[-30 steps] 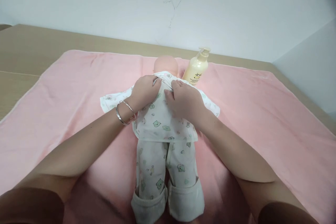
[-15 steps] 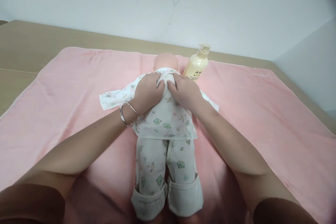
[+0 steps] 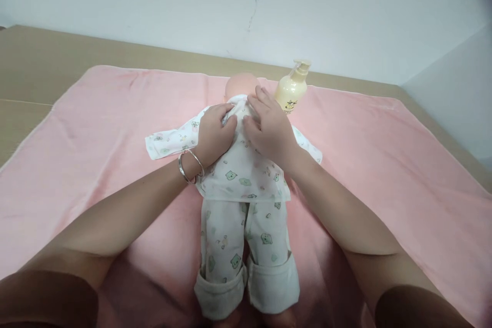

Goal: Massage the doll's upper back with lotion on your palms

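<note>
A baby doll (image 3: pixel 241 84) in a white printed shirt (image 3: pixel 246 179) and matching trousers (image 3: pixel 225 238) with turned-up cuffs lies stretched out with its head away from me. Its face does not show. On the left side of its upper back rests my left hand (image 3: pixel 216 130), open, thumb apart from the fingers, with bangles on the wrist. My right hand (image 3: pixel 271 125) is open over the right shoulder, its fingers spread near the head. I cannot tell whether every right fingertip touches the shirt. Nothing is held in either hand.
A cream pump bottle (image 3: pixel 292 87) stands just beyond my right hand, by the doll's head. Under the doll is a pink cloth (image 3: pixel 126 113) spread on a wooden table (image 3: pixel 42 56). A white wall (image 3: pixel 154 5) rises behind the table.
My right hand's fingers have spread and lifted, reaching a little farther toward the doll's head. My left hand stays on the shoulder, its thumb slightly shifted. The view has tilted down slightly.
</note>
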Motion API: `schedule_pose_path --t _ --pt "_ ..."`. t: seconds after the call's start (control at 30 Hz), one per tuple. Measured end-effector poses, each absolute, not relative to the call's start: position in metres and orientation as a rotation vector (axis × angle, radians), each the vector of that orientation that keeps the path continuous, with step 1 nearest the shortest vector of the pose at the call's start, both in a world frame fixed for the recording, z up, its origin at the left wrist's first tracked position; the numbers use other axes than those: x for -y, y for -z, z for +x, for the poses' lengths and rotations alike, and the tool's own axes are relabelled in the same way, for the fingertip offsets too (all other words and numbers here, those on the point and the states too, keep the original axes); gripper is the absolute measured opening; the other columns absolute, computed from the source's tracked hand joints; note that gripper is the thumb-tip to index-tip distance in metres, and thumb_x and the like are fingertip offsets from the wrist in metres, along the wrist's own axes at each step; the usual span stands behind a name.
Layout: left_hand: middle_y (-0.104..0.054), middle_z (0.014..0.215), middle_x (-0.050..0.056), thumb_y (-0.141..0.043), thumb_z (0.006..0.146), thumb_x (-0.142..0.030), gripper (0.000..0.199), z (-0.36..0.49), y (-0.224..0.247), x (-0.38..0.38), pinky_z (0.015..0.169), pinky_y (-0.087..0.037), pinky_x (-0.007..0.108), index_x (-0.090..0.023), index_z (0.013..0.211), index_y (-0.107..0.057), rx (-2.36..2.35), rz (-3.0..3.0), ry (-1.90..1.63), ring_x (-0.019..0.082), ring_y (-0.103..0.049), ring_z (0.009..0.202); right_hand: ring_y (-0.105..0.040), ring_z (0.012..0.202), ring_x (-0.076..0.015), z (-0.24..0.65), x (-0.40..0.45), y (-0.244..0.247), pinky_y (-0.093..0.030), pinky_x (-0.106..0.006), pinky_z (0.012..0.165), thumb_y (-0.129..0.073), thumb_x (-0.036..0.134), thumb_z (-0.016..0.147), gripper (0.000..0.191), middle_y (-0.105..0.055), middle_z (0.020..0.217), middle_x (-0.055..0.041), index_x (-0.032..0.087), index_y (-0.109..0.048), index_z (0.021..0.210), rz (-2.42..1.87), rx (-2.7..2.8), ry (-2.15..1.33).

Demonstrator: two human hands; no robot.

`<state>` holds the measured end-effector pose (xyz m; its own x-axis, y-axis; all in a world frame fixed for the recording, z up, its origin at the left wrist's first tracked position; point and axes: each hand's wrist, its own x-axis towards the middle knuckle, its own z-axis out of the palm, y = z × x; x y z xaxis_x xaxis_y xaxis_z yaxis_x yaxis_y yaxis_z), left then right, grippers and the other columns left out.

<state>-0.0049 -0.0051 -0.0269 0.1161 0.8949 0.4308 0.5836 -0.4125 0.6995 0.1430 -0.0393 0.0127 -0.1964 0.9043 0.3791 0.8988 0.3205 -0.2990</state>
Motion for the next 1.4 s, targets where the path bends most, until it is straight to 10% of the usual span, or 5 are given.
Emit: schedule_pose_path --t 0.43,0.63,0.87,1.4 --pt "-0.075 0.123 0.008 -0.045 0.088 -0.026 0.038 -0.005 0.026 0.006 0.109 -0.051 0.041 -0.018 0.114 -0.07 -1.445 2.028 -1.203 0.023 -0.066 0.115 -0.045 0.149 -0.0254 0.143 0.034 0.0 -0.038 -0.048 0.125 -0.039 0.021 0.094 0.052 -0.054 0.155 -0.0138 0.011 -0.06 0.141 -1.585 2.036 -0.098" --pt "-0.076 0.12 0.005 -0.045 0.088 -0.027 0.035 -0.005 0.024 0.007 0.108 -0.052 0.042 -0.022 0.111 -0.072 -1.433 2.018 -1.208 0.023 -0.066 0.114 -0.038 0.154 -0.0296 0.147 0.045 -0.02 -0.038 -0.063 0.121 -0.032 0.019 0.097 0.057 -0.046 0.161 -0.004 0.027 -0.05 0.151 -1.573 1.94 0.054" --pt "-0.076 0.119 0.007 -0.044 0.088 -0.025 0.036 -0.005 0.025 0.006 0.107 -0.052 0.04 -0.018 0.111 -0.071 -1.439 2.028 -1.209 0.022 -0.066 0.112 -0.048 0.146 -0.0267 0.141 0.037 -0.008 -0.04 -0.05 0.124 -0.039 0.017 0.093 0.047 -0.059 0.149 -0.0118 0.015 -0.066 0.132 -1.524 2.147 -0.121" --pt "-0.075 0.121 0.008 -0.044 0.088 -0.026 0.036 -0.005 0.025 0.006 0.108 -0.051 0.04 -0.018 0.112 -0.07 -1.428 2.014 -1.202 0.023 -0.066 0.114 -0.029 0.158 -0.0276 0.142 0.042 -0.007 -0.034 -0.059 0.126 -0.037 0.013 0.091 0.051 -0.047 0.161 -0.0061 0.02 -0.064 0.134 -1.53 1.987 -0.005"
